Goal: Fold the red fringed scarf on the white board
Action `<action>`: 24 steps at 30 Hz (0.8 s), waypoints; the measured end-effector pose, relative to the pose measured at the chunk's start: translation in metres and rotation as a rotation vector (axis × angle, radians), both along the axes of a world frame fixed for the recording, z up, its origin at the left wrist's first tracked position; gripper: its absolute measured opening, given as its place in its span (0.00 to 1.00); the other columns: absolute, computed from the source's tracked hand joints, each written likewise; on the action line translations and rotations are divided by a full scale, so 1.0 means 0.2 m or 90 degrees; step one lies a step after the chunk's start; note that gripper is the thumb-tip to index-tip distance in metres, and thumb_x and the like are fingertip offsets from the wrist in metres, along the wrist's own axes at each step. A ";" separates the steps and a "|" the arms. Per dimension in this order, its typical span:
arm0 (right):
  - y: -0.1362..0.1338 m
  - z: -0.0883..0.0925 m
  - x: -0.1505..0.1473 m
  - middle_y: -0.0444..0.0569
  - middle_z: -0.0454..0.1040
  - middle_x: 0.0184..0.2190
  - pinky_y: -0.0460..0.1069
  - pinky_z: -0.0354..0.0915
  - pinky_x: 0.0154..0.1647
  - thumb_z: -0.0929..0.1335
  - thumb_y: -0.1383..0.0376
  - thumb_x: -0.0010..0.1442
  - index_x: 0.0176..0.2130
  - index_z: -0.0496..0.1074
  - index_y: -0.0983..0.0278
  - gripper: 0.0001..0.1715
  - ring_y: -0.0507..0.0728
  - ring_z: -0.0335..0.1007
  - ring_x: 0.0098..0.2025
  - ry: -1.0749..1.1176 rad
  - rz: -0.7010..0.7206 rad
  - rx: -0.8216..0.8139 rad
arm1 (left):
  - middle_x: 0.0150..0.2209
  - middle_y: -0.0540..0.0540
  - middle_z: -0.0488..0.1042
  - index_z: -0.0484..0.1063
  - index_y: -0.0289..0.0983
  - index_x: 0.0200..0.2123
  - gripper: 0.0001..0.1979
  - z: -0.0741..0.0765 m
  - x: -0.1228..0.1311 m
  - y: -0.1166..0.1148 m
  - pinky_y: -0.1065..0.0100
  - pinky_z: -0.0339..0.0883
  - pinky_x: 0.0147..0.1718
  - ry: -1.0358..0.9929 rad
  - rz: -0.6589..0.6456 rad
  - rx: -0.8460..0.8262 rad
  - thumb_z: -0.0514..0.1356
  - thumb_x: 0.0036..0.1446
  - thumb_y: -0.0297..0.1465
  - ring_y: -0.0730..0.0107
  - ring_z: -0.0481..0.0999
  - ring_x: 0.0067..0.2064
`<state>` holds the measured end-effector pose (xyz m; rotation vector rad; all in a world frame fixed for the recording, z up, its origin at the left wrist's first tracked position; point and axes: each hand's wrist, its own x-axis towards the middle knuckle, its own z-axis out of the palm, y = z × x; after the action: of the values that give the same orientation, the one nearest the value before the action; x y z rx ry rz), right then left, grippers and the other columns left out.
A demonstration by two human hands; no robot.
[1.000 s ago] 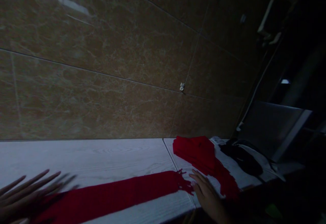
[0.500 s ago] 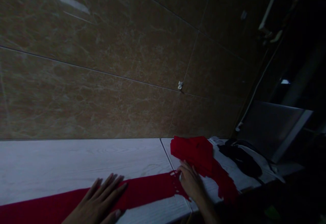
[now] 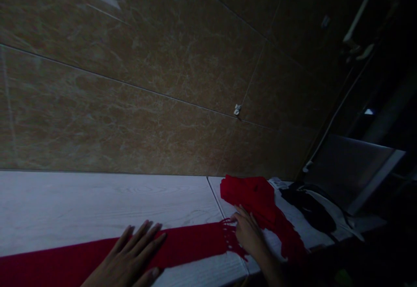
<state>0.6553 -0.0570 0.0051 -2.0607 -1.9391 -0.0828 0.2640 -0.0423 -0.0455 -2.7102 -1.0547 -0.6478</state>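
A long red scarf [image 3: 189, 245] lies flat along the white wood-grain tabletop [image 3: 97, 204], its fringed end pointing right. My left hand [image 3: 133, 256] rests flat on the scarf, fingers stretched out and apart. My right hand [image 3: 249, 232] lies palm down at the fringed end, fingers extended and touching the fringe. Just beyond my right hand, a second red cloth [image 3: 257, 202] is spread in a loose heap, trailing toward the table's front edge.
A brown marble-tiled wall [image 3: 146, 82] rises right behind the table. At the far right lie a black item [image 3: 309, 206] on white cloth and a grey slanted panel [image 3: 352, 169]. The scene is dim, and the right side is dark.
My left hand swept right from the frame's left edge onto the scarf and settled flat. My right hand slid slightly left and back to the fringe. The view shifted a little.
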 end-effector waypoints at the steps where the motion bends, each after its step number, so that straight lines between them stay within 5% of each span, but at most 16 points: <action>1: 0.00 0.00 -0.01 0.57 0.67 0.65 0.70 0.48 0.71 0.57 0.81 0.54 0.42 0.76 0.64 0.27 0.64 0.54 0.71 -0.002 0.015 -0.002 | 0.70 0.51 0.55 0.42 0.54 0.72 0.35 0.00 0.00 0.00 0.53 0.67 0.62 -0.005 0.000 -0.001 0.53 0.68 0.51 0.50 0.61 0.69; 4: -0.01 -0.02 -0.04 0.48 0.66 0.66 0.62 0.52 0.72 0.57 0.81 0.53 0.41 0.76 0.60 0.28 0.58 0.54 0.71 -0.003 0.060 -0.013 | 0.70 0.51 0.54 0.43 0.54 0.72 0.35 -0.01 0.00 0.00 0.52 0.66 0.63 -0.008 0.000 -0.021 0.53 0.68 0.52 0.49 0.60 0.69; 10: -0.03 -0.03 0.03 0.61 0.66 0.65 0.70 0.51 0.71 0.55 0.81 0.53 0.48 0.76 0.67 0.32 0.66 0.55 0.70 0.002 -0.012 0.003 | 0.69 0.50 0.53 0.44 0.53 0.71 0.33 0.01 0.01 0.00 0.46 0.68 0.61 0.001 -0.001 -0.049 0.51 0.69 0.52 0.46 0.59 0.69; 16: -0.09 -0.05 -0.04 0.50 0.63 0.68 0.59 0.55 0.72 0.55 0.81 0.53 0.43 0.77 0.61 0.32 0.58 0.53 0.71 0.024 0.086 0.000 | 0.69 0.50 0.54 0.44 0.54 0.71 0.34 -0.02 0.00 0.01 0.46 0.68 0.62 -0.021 -0.004 -0.041 0.53 0.68 0.52 0.45 0.60 0.68; 22: -0.11 -0.03 0.06 0.57 0.63 0.67 0.68 0.51 0.72 0.56 0.81 0.54 0.49 0.77 0.65 0.32 0.65 0.50 0.72 -0.071 -0.066 -0.054 | 0.69 0.49 0.55 0.45 0.53 0.71 0.33 -0.04 0.01 0.02 0.46 0.69 0.61 -0.022 -0.006 -0.025 0.52 0.68 0.52 0.45 0.61 0.68; 24: -0.12 -0.04 0.07 0.56 0.64 0.67 0.64 0.53 0.72 0.55 0.81 0.55 0.48 0.78 0.65 0.32 0.63 0.52 0.71 -0.039 -0.037 -0.032 | 0.69 0.50 0.55 0.45 0.54 0.71 0.33 -0.04 0.01 0.02 0.47 0.69 0.61 -0.028 -0.003 -0.012 0.52 0.68 0.53 0.45 0.62 0.68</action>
<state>0.6688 -0.0810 -0.0020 -2.1712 -1.9360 -0.1116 0.2668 -0.0376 -0.0545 -2.7272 -1.0705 -0.7044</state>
